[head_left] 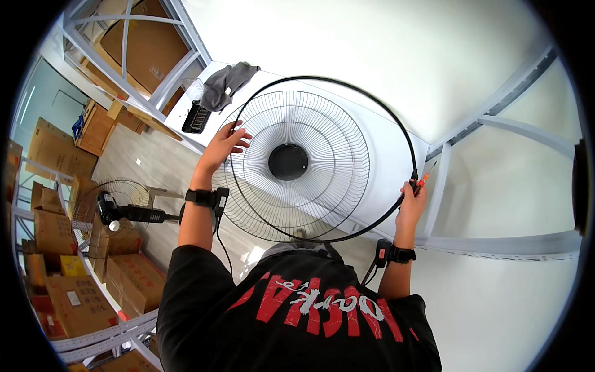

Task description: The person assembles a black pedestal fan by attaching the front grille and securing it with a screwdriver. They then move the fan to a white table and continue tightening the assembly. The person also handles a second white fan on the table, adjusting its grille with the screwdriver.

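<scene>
A round wire fan grille (338, 146) with a black centre disc (287, 162) lies in front of me, partly over the white tabletop. A thin black hoop (372, 99) loops around and across the grille, offset to its right. My right hand (410, 201) is closed on the hoop near its black joint. A screwdriver (424, 180) with an orange-red handle is also in that hand, its shaft pointing up and away. At the grille's left edge, my left hand (227, 147) has its fingers spread beside the hoop; whether they touch it is hard to tell.
A grey cloth (227, 85) and a black tray of small parts (196, 117) lie at the table's far left. A standing fan (110, 211) is on the left. Cardboard boxes (74, 304) fill shelves beyond it. Metal framing (437, 192) stands at right.
</scene>
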Tool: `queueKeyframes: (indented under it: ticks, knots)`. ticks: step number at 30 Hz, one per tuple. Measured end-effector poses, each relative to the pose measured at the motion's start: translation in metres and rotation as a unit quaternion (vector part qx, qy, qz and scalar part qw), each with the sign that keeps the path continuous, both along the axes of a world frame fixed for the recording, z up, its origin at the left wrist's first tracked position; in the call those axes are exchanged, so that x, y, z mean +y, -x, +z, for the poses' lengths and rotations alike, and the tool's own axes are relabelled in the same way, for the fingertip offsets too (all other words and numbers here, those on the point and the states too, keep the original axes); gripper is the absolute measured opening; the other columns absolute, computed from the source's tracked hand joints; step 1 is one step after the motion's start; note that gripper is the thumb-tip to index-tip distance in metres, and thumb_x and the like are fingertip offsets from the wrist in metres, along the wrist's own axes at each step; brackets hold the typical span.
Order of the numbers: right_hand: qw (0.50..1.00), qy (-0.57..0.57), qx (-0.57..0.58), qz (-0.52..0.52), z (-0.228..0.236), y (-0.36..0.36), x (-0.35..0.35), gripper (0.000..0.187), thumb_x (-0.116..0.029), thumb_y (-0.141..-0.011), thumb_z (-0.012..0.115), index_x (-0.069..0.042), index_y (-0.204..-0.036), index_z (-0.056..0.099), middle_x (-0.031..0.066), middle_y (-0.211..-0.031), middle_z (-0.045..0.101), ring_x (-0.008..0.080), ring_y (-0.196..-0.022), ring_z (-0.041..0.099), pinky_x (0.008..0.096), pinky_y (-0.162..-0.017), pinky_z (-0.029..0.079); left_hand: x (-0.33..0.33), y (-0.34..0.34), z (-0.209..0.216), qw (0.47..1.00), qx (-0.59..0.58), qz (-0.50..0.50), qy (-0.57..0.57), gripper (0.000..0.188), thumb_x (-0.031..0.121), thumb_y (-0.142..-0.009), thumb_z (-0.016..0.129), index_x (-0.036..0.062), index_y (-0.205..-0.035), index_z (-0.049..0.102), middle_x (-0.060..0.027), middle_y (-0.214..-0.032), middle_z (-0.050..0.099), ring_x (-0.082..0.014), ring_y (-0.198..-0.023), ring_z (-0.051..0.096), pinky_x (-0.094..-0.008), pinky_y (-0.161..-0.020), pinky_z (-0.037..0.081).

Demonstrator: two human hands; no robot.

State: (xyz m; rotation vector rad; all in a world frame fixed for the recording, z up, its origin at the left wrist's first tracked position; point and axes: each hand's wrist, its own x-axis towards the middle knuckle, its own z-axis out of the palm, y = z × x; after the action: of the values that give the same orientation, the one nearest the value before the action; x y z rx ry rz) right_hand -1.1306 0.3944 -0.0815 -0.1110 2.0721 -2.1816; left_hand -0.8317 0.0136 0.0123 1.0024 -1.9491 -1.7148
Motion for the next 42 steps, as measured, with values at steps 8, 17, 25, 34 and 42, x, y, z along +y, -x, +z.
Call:
queueKeyframes:
  ticks: [8,17,25,34,42]
  knots:
    - [0.987,0.102,-0.127,-0.008,-0.006,-0.004,0.017,0.011,-0.010,-0.086,0.064,-0.005,-0.090,0.055,0.0021,-0.071,0.056,0.0071,-0.054,0.047,0.0220,-0.045,0.035,-0.040,-0.005,-0.008,0.985,-0.169,0.006,0.037,0.059,0.052,-0.094,0.049,0.0014,-0.123,0.055,-0.0103,-0.107,0.065,-0.0176,-0.085,0.062,-0.0296,-0.073,0.049]
    - [0.982,0.109,-0.149,-0.032,-0.026,-0.005,0.010,0.010,-0.013,-0.087,0.063,-0.007,-0.087,0.055,0.0014,-0.067,0.056,0.0061,-0.047,0.044,0.0206,-0.039,0.031,0.031,-0.162,-0.114,0.956,-0.155,0.156,-0.194,0.076,0.047,-0.088,0.063,0.0054,-0.143,0.032,-0.0229,-0.134,0.047,-0.0376,-0.110,0.056,-0.0505,-0.086,0.050]
    - [0.959,0.190,-0.209,-0.014,-0.024,0.014,0.010,0.013,-0.014,-0.088,0.061,-0.010,-0.083,0.049,0.0005,-0.066,0.053,0.0046,-0.045,0.040,0.0189,-0.039,0.028,0.098,-0.135,-0.132,0.925,0.111,0.126,-0.340,0.049,0.032,-0.097,0.055,0.0101,-0.133,0.032,-0.0253,-0.127,0.054,-0.0383,-0.111,0.059,-0.0464,-0.091,0.051]
    - [0.970,0.189,-0.153,0.021,0.011,-0.029,-0.003,0.011,-0.010,-0.088,0.060,-0.008,-0.084,0.049,0.0014,-0.067,0.053,0.0052,-0.047,0.040,0.0186,-0.040,0.029,0.108,-0.116,-0.123,0.943,0.097,0.026,-0.318,0.066,0.044,-0.097,0.050,-0.0030,-0.138,0.029,-0.0221,-0.125,0.056,-0.0294,-0.108,0.061,-0.0357,-0.083,0.056]
    - [0.996,0.069,-0.058,0.010,0.006,-0.114,-0.025,0.019,-0.005,-0.085,0.062,-0.005,-0.090,0.043,0.0049,-0.069,0.051,0.0100,-0.048,0.044,0.0234,-0.040,0.033,0.100,-0.082,-0.144,0.915,0.048,-0.127,-0.381,0.061,0.050,-0.098,0.043,-0.0003,-0.133,0.039,-0.0162,-0.119,0.061,-0.0248,-0.103,0.064,-0.0358,-0.082,0.057]
